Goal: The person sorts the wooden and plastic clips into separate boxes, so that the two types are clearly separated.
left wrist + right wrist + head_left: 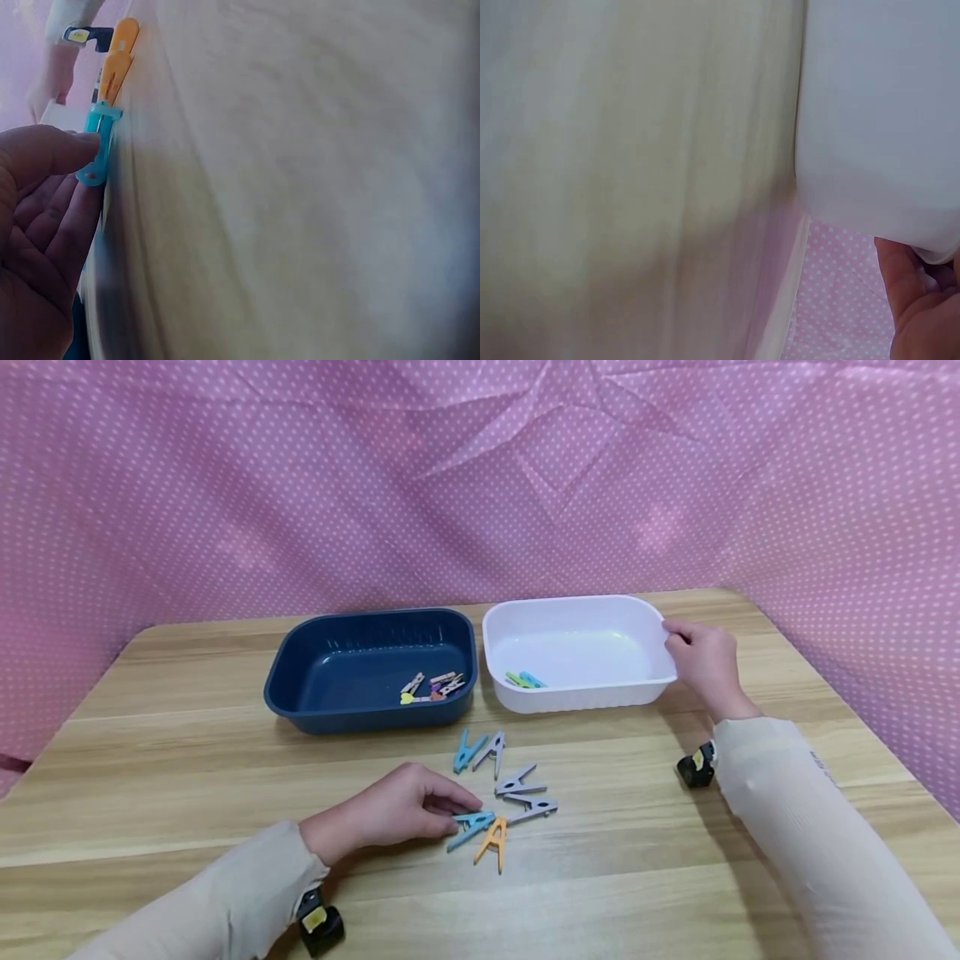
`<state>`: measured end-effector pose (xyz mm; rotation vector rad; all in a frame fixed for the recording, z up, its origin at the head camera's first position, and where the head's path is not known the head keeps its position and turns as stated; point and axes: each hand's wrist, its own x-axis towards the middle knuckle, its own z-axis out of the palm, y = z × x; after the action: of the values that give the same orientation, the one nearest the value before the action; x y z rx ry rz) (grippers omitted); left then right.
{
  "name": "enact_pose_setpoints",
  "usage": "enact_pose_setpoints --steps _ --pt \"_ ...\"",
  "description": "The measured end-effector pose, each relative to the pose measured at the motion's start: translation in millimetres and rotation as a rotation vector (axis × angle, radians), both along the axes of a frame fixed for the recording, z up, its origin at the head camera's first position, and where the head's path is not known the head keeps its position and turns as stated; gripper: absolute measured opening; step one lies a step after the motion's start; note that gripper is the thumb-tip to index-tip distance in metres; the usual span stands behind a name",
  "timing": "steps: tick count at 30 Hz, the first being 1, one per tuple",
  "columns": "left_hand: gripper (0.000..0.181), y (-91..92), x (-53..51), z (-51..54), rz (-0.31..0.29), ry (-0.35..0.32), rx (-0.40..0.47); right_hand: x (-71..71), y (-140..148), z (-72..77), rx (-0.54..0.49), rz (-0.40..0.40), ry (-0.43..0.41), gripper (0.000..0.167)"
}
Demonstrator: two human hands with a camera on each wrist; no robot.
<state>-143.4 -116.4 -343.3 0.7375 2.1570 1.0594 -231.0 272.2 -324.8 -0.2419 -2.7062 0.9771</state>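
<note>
My left hand (408, 806) is at a blue clothespin (471, 828) on the table; in the left wrist view the thumb and fingers of that hand (52, 202) pinch one end of the blue clothespin (96, 154). An orange clothespin (492, 841) lies just to its right, with grey clothespins (531, 807) beyond. Another blue clothespin (467, 752) lies farther back beside a grey one (492, 752). My right hand (705, 660) grips the right rim of the white tray (585, 696); the right wrist view shows the hand (922, 307) at the tray's corner (885, 187).
A dark blue tray (367, 721) stands left of the white one, holding several small wooden clothespins (411, 685). Green and blue clothespins (531, 680) lie in the white tray's front left corner. A pink dotted cloth (480, 485) hangs behind the table (187, 760).
</note>
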Motion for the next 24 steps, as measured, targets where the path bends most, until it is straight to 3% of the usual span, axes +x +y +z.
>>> enact_pose_setpoints --steps 17,24 --pt "0.024 3.3 3.3 -2.2 0.048 0.078 -0.007 1.2 -1.1 0.5 -0.006 -0.004 0.012 0.036" --pt "0.021 3.7 5.2 -4.8 0.142 0.130 0.021 0.5 -0.7 0.9 -0.004 -0.005 0.012 0.035"
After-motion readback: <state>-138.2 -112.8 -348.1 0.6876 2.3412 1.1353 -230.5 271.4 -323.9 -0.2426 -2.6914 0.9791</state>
